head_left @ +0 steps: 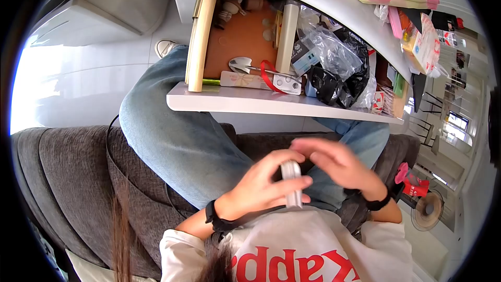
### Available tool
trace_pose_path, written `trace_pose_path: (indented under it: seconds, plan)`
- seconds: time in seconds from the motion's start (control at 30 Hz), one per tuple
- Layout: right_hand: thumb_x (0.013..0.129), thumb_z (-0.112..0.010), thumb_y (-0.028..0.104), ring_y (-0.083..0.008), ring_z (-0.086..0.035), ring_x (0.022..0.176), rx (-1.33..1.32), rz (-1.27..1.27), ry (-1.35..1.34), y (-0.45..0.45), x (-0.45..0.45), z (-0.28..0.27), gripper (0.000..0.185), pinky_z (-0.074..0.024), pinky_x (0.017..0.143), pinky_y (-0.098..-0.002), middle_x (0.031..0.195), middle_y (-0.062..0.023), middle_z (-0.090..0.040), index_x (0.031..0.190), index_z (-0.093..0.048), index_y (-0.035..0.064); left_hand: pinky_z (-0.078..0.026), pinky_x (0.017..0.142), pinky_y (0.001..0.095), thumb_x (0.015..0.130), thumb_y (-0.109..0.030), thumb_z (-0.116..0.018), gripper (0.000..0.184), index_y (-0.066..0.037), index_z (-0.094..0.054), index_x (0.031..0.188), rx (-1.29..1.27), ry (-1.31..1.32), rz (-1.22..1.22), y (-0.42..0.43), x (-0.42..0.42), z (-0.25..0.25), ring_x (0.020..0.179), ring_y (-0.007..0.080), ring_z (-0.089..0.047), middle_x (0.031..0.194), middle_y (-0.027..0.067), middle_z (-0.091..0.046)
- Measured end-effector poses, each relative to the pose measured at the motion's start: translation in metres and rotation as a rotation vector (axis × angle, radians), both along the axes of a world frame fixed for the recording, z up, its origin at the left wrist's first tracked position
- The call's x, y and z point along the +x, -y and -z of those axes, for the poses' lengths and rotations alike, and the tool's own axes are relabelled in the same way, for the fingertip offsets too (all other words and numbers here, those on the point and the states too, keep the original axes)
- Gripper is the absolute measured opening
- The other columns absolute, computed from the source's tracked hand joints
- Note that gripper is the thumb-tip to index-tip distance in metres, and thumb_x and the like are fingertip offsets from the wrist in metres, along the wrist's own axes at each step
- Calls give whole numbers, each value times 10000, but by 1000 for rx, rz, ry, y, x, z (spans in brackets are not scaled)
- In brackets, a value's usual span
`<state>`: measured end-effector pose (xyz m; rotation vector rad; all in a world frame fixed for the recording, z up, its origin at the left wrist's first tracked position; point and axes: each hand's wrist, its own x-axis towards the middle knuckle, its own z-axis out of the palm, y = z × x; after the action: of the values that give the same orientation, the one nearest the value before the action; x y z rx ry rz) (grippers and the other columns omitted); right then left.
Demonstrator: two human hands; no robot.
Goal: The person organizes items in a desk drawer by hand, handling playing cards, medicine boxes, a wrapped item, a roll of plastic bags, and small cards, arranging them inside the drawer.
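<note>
My left hand (263, 180) is closed around a deck of cards (292, 184), a thin white block with layered edges, held upright in front of my shirt. Its fingers wrap across the near side. Close by on the right, my right hand (336, 162) has its fingers stretched out toward the top of the deck, slightly blurred by motion. No object shows in it, and I cannot tell whether its fingertips touch the deck or the left fingers.
An open drawer (282, 105) juts out over my knees. Inside lie a metal scoop (241, 65), a red ribbon (269, 75), plastic bags (334, 55) and small boxes. Beneath me is a grey sofa (68, 188). A fan (428, 210) stands at the right.
</note>
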<state>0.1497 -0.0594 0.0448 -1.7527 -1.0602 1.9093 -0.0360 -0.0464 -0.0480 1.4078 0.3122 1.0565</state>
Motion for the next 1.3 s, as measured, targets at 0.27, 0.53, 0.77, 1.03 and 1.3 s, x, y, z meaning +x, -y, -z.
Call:
trace_pose_path:
  seconds: [0.27, 0.53, 0.77, 1.03, 1.3]
  plan:
    - [815, -631, 140, -356, -414, 1181, 692, -296, 1152, -75, 85, 24, 532, -342, 997, -383, 1265, -216, -422, 1283, -397, 46, -466, 788, 406, 592, -244, -833, 667, -160, -419, 1107, -76, -132, 12, -11, -2, -3, 987, 306, -544, 1132, 181, -429]
    - [727, -612, -60, -337, -398, 1209, 563, -263, 644, -81, 73, 44, 635, -323, 1011, -356, 1277, -204, -406, 1299, -345, 8, -457, 840, 380, 611, -220, -820, 592, -103, -490, 1088, -228, -108, 36, -8, 8, 1, 1027, 280, -515, 1144, 139, -455]
    - [851, -522, 57, -316, -277, 1309, 677, -259, 403, -68, 37, 36, 478, -277, 1043, -375, 1412, -164, -270, 1309, -383, 68, -431, 861, 408, 609, -197, -819, 632, -98, -459, 1119, -224, -214, 71, -2, 11, 11, 1041, 303, -511, 1146, 167, -461]
    - [870, -525, 339, -396, -411, 1169, 543, -127, 1156, -3, 122, 23, 469, -330, 979, -458, 1253, -235, -440, 1193, -483, 1, -445, 840, 413, 657, -179, -782, 617, -85, -401, 1134, -272, -215, 46, 0, 22, 21, 996, 280, -535, 1131, 167, -431]
    - [865, -550, 246, -359, -511, 1045, 687, -56, 712, -5, 109, 29, 354, -417, 882, -396, 1137, -199, -533, 1108, -516, -8, -453, 828, 424, 690, -196, -753, 608, -79, -374, 1151, -335, -245, 74, 17, 33, -1, 979, 283, -526, 1128, 182, -411]
